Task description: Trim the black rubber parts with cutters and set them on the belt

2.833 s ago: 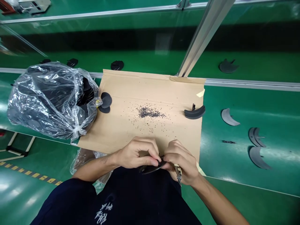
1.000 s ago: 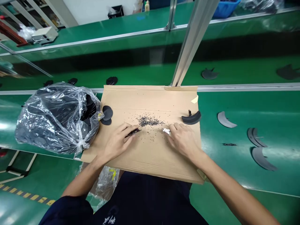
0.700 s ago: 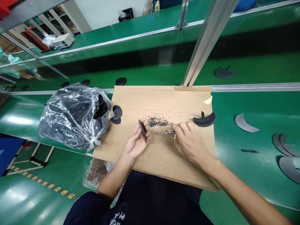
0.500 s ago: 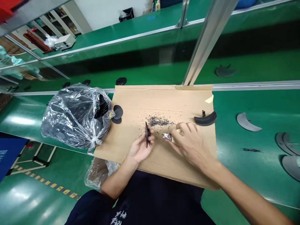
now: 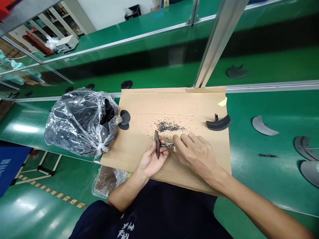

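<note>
As left fingers pinch a dark disc, right fingers grip pliers, black scraps beyond, plastic bag leftward

Dark disc, silvery pliers, tan cardboard; floor tape (striped yellow and grey).

The thin, dark round plastic-looking disc has a smooth, low-sheen face, and the small silver pliers show bright, polished metal. The flat brown cardboard sheet is matt and lightly creased. The clear plastic bag looks crinkled and highly glossy. The green bench top is smooth and shiny, the grey upright post satin metal, the navy shirt matt cloth.
</note>
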Demonstrator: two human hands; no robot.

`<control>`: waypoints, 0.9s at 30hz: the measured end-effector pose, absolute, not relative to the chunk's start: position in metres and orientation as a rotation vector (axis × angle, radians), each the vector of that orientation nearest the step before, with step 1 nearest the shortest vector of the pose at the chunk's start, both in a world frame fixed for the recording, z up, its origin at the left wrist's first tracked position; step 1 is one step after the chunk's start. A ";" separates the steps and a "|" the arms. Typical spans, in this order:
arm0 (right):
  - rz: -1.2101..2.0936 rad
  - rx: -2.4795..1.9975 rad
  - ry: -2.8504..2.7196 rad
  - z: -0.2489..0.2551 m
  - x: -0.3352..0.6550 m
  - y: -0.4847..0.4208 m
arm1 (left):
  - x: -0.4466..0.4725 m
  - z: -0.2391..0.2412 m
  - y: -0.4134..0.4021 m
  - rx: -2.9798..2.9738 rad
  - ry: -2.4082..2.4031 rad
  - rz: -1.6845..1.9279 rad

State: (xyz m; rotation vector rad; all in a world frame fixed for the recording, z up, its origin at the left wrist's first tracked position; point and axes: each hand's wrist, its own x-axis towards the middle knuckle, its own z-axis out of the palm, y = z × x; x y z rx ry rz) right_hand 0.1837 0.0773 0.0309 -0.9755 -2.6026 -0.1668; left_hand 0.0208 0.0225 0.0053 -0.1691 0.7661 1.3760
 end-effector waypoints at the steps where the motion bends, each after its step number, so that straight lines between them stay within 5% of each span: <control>1: -0.132 -0.994 -2.617 0.030 0.184 0.077 | 0.020 0.003 0.023 -0.165 0.778 1.374; 27: -0.217 -1.298 -2.633 0.002 0.227 0.112 | -0.042 -0.020 0.147 1.392 1.566 1.365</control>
